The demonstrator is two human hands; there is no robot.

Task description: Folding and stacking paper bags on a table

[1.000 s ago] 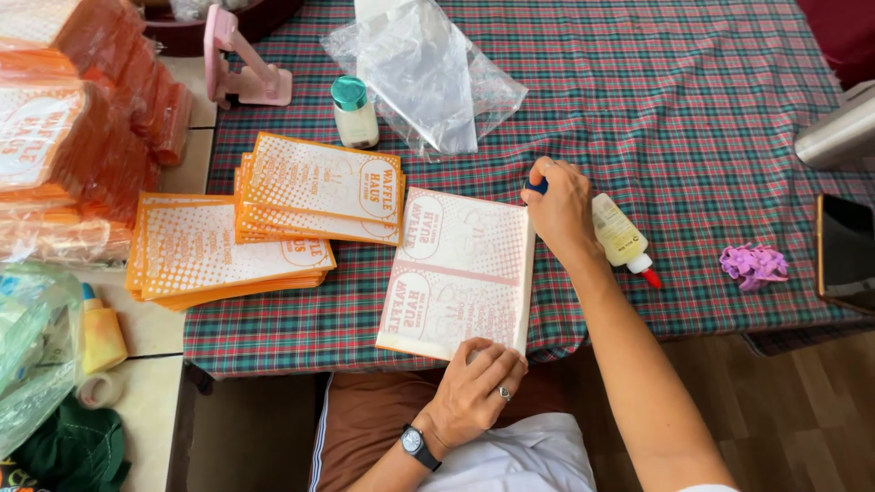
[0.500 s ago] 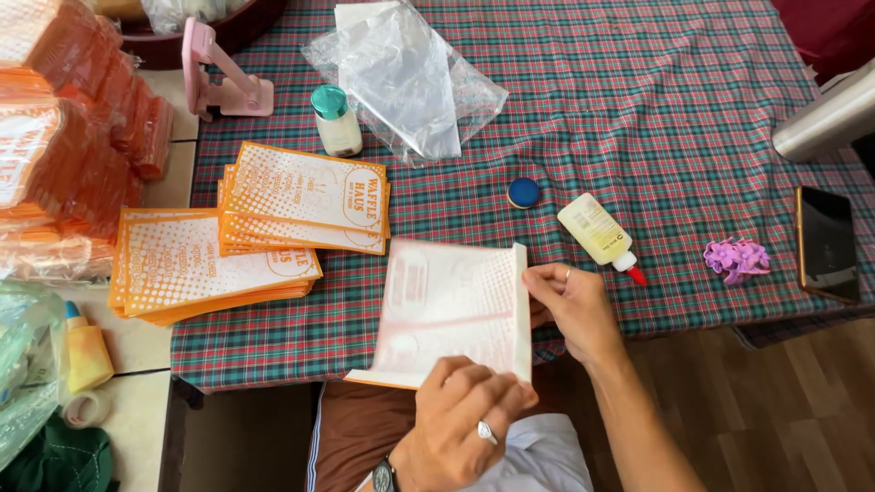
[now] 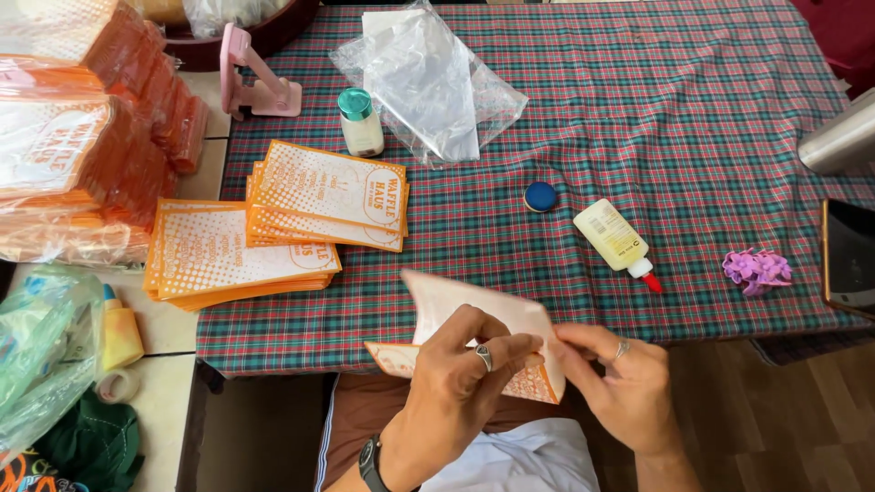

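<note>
Both hands work at the near edge of the bench (image 3: pixel 638 82), just off its checked cloth. The left hand (image 3: pixel 460 374) and right hand (image 3: pixel 620 383) each have their fingers clenched on a folded paper bag (image 3: pixel 474 305), lifted above the lap. Two stacks of orange bags (image 3: pixel 273 228) lie left; a glue bottle (image 3: pixel 615 237) and blue cap (image 3: pixel 540 196) lie well apart, bare cloth between.

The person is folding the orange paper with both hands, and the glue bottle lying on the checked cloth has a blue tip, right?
Not quite. In the head view the glue bottle has a red tip, not blue. The rest holds: left hand and right hand both hold the orange paper, and the bottle lies on the checked cloth.
</note>
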